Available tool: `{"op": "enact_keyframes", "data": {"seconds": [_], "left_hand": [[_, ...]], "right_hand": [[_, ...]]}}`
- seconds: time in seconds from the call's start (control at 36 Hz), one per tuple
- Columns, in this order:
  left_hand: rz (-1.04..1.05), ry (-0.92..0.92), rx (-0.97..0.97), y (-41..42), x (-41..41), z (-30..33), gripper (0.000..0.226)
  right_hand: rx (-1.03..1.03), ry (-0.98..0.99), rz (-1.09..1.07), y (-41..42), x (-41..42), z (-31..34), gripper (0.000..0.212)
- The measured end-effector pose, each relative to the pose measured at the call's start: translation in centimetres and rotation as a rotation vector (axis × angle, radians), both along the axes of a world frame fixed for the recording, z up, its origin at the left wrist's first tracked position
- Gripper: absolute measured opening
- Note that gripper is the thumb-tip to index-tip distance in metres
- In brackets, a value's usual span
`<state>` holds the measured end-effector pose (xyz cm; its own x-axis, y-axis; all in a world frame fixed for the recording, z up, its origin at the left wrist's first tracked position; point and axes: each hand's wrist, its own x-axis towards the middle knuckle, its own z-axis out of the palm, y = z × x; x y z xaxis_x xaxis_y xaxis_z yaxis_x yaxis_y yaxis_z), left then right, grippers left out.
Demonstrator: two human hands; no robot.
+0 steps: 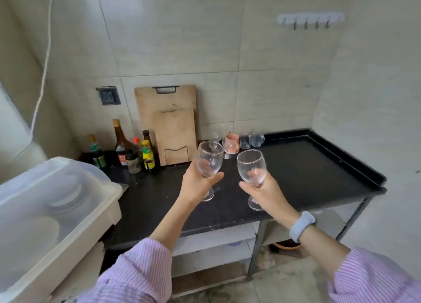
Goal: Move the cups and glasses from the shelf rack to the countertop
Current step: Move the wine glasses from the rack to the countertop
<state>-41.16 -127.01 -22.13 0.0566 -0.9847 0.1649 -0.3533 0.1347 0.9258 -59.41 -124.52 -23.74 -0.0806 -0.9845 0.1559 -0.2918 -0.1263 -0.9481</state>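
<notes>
My left hand [197, 181] grips a clear wine glass [209, 159] by its bowl, upright above the black countertop [319, 166]. My right hand [265, 192] holds a second clear wine glass [251, 167] the same way, just to the right of the first. Both glasses hang in the air over the counter's middle. At the back of the counter stand a small stemmed glass [215, 139], a pink glass [231, 144], a clear tumbler [246, 139] and a low round glass [258, 139].
Two wooden cutting boards [168, 120] lean on the tiled wall. Several sauce bottles [134, 150] stand at the back left. A white lidded dish box [52, 207] sits at the left. Metal shelves [216, 252] lie below the counter. A hook rail [309, 20] hangs high on the wall.
</notes>
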Motion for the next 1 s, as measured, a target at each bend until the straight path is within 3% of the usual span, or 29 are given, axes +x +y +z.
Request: {"op": "enact_keyframes", "data": {"seconds": [0.17,0.5,1.0], "left_hand": [[-0.089,-0.026,0.051,-8.8,-2.5,-1.2,0.05],[-0.182,0.056,0.25,-22.8,-10.8,-8.2,0.051],[0.064,0.074,0.479,-43.4,-19.8,-23.3,0.051]], "right_hand": [[0.045,0.001,-0.08,-6.4,-3.0,-1.2,0.022],[0.181,-0.009,-0.178,-20.8,-10.3,-7.8,0.037],[0.402,0.108,-0.047,-45.4,-18.0,-22.8,0.042]]}}
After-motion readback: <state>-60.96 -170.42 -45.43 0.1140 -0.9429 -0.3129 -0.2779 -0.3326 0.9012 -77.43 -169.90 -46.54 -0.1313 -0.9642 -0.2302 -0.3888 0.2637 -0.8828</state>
